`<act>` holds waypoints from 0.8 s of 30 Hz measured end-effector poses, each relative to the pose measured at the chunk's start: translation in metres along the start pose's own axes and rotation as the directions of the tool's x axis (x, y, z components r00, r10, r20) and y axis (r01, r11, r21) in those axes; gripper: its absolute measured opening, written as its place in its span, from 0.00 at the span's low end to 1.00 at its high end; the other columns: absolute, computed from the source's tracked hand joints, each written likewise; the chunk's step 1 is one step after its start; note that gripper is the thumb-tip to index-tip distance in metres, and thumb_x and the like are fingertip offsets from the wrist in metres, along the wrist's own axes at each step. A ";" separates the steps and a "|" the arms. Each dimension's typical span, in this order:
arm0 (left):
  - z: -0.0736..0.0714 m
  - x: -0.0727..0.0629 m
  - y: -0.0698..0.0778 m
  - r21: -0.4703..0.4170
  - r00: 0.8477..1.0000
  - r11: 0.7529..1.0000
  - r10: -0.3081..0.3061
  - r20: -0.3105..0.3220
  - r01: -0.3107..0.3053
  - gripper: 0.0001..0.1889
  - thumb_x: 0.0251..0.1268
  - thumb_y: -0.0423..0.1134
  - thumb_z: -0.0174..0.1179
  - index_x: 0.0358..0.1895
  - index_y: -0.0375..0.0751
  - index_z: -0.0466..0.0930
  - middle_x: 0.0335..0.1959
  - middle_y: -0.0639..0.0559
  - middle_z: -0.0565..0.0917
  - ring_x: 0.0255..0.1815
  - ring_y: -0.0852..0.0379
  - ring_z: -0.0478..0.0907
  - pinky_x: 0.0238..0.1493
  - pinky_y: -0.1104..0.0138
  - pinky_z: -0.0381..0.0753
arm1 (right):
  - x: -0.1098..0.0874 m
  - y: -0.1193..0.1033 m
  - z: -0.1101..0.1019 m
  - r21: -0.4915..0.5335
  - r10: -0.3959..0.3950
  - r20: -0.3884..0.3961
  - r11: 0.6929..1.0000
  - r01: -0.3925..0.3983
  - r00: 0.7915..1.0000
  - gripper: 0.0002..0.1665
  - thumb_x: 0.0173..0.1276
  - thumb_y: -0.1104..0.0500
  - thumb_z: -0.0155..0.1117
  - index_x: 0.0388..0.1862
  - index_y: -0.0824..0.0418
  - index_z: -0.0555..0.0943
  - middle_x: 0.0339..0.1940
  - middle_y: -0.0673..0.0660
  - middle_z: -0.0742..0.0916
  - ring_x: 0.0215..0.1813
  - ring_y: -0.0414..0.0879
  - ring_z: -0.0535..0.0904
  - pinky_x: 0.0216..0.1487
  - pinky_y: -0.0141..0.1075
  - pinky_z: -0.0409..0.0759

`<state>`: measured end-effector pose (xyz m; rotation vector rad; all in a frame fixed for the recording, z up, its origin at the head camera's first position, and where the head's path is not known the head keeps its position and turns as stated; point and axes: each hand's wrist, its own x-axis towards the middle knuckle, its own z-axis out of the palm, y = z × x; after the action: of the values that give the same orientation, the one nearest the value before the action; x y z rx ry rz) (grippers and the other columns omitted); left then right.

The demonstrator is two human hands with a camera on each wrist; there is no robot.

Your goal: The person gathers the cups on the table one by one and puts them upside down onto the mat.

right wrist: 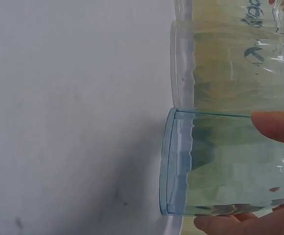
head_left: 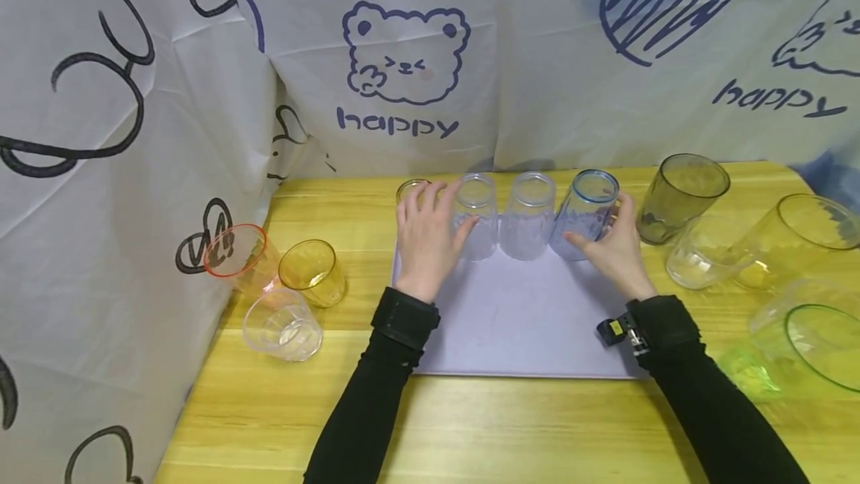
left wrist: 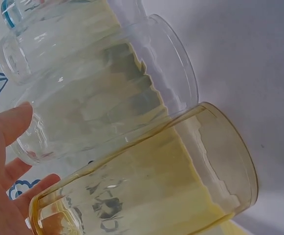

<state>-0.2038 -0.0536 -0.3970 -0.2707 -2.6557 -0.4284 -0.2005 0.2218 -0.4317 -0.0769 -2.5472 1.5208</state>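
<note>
glasses [head_left: 528,221] line up mouth-down across the far edge of a lavender tray [head_left: 517,323], seemingly for steady footing. at the tray's 1 o'clock, a right hand [head_left: 614,249] grips a blue-tinted glass [head_left: 581,216] from both sides — likely to square it with its neighbours. at 11, a left hand [head_left: 426,237], fingers spread and loose, has its thumb against a clear glass [head_left: 481,204]; an amber glass [left wrist: 146,181] stands at 10.
</note>
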 end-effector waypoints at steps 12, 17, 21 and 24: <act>0.000 0.000 0.003 0.017 1.000 1.000 0.001 -0.007 -0.001 0.30 0.67 0.58 0.63 0.68 0.53 0.72 0.66 0.49 0.77 0.72 0.46 0.67 0.76 0.53 0.63 | 0.001 -0.001 0.001 -0.010 0.012 0.013 1.000 -0.012 1.000 0.56 0.60 0.65 0.72 0.78 0.65 0.46 0.74 0.75 0.66 0.74 0.73 0.62 0.72 0.69 0.63; -0.001 -0.001 0.001 0.001 1.000 1.000 0.000 0.014 0.000 0.30 0.67 0.58 0.62 0.70 0.54 0.71 0.68 0.49 0.76 0.73 0.46 0.66 0.77 0.52 0.61 | -0.002 -0.001 -0.001 0.002 0.010 0.007 1.000 -0.010 1.000 0.56 0.60 0.66 0.72 0.78 0.66 0.47 0.74 0.75 0.66 0.75 0.73 0.62 0.74 0.68 0.62; -0.004 -0.001 -0.001 -0.010 0.999 1.000 0.020 0.025 -0.020 0.31 0.68 0.57 0.62 0.71 0.53 0.69 0.69 0.47 0.75 0.73 0.44 0.66 0.77 0.50 0.62 | -0.004 -0.002 -0.001 0.012 0.001 0.001 1.000 -0.001 1.000 0.58 0.60 0.65 0.73 0.78 0.66 0.45 0.74 0.76 0.66 0.75 0.72 0.62 0.74 0.68 0.61; -0.008 -0.002 -0.003 -0.072 0.999 0.997 0.028 0.018 -0.027 0.31 0.69 0.54 0.63 0.72 0.50 0.69 0.70 0.45 0.73 0.73 0.44 0.66 0.77 0.50 0.62 | -0.006 -0.005 -0.001 0.026 -0.007 -0.015 1.000 0.007 1.000 0.58 0.60 0.64 0.73 0.78 0.65 0.45 0.74 0.76 0.66 0.75 0.71 0.62 0.75 0.66 0.61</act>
<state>-0.1997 -0.0596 -0.3915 -0.3345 -2.6552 -0.5150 -0.1939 0.2191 -0.4274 -0.0761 -2.5128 1.5447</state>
